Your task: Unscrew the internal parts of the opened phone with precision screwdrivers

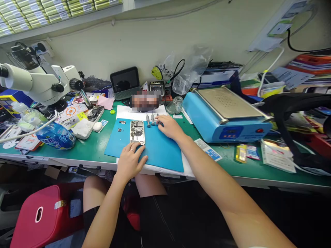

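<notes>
An opened smartphone (137, 132) lies on a blue mat (157, 151), its inner parts bare. My left hand (130, 159), with a ring on one finger, rests at the phone's lower end, fingers spread and holding nothing. To the right of the phone's top, two grey screwdrivers (148, 120) lie side by side. Just beside them, my right hand (169, 126) is closed with fingers curled; a small dark thing shows at the fingertips, too hidden to name. Small phone parts (122, 122) sit on the mat left of the phone.
A white microscope (41, 84) and a blue bottle (55, 136) stand at left. A blue heating-plate machine (227, 115) fills the right side. A glass jar (177, 105) and a small dark-screened device (125, 83) stand at the back. A red stool (42, 213) is below left.
</notes>
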Tool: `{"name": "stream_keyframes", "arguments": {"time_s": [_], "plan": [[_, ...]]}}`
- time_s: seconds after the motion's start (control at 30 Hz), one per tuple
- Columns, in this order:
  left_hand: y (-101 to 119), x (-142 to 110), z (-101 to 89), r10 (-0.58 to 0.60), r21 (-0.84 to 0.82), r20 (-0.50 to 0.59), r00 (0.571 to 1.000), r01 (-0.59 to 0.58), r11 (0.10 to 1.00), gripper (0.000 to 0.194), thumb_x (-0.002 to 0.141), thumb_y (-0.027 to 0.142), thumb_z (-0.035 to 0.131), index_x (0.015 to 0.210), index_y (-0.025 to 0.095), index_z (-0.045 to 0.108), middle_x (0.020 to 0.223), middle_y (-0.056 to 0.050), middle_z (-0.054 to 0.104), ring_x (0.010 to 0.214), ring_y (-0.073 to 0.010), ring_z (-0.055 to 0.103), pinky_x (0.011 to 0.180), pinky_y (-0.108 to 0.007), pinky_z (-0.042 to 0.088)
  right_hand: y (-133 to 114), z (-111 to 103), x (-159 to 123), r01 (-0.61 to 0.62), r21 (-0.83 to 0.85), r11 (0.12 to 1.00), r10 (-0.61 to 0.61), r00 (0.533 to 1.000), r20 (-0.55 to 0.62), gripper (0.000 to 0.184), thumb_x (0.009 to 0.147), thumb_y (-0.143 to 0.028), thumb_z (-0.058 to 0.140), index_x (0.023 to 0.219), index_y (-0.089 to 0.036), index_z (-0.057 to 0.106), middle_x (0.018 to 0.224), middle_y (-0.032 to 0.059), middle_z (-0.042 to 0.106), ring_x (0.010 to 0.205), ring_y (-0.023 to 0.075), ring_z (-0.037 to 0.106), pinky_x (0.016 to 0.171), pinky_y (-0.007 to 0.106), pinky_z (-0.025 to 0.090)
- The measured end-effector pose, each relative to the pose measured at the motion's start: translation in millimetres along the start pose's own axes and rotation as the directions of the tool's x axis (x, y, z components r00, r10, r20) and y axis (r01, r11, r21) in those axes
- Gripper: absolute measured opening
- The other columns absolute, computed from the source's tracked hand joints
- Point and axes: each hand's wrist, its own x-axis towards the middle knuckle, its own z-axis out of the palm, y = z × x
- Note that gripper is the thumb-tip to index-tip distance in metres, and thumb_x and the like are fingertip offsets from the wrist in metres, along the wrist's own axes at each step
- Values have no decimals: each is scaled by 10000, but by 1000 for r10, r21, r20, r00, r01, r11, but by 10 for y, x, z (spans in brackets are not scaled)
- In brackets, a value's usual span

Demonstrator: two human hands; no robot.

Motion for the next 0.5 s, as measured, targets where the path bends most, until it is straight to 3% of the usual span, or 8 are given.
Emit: {"name": "stream_keyframes", "arguments": {"time_s": [0.27, 0.4, 0.5], "plan": [[3, 2, -4, -2, -1, -9, 1000, 2, 1000, 368, 1018, 412, 526, 1333, 237, 604, 1403, -93, 598, 1317, -290, 529, 1088, -490, 479, 19, 7, 13, -9, 31, 999, 10, 1000, -18, 175, 836, -193, 527, 841, -215, 701, 1177, 98, 759, 1097, 318, 655, 1008, 538, 508], [15, 4, -9, -4, -1, -5, 1000, 4, 1000, 356, 1014, 407, 535, 1318, 241, 618, 1396, -89, 604, 1322, -288, 528, 1098, -487, 472, 32, 28, 19, 10, 56, 998, -7, 998, -54, 214, 857, -187, 526, 967, -219, 706, 1146, 99, 746, 1123, 313, 643, 1044, 548, 492], [26, 5, -10, -7, -5, -5, 1000, 7, 1000, 348, 1012, 401, 541, 1311, 246, 627, 1392, -89, 608, 1323, -288, 530, 1089, -484, 475, 23, 82, 19, 40, 62, 997, -38, 998, -46, 257, 891, -274, 577, 1107, -220, 706, 1212, 117, 705, 1193, 331, 600, 1089, 578, 460]]}}
